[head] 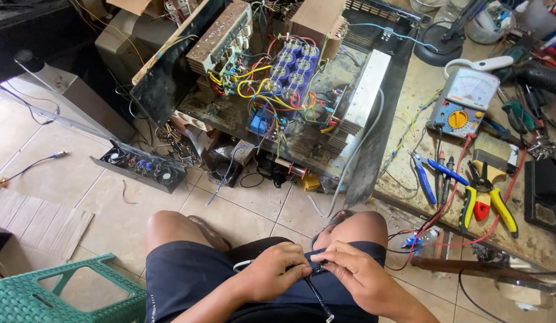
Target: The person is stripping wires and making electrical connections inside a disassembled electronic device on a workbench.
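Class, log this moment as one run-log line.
left hand: grips thin black cable | right hand: pinches cable end | over lap

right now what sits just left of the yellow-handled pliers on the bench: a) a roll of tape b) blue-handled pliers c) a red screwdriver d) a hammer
b: the blue-handled pliers lie on the bench just left of the yellow-handled pliers, below the analog multimeter, with red and black leads running between them.
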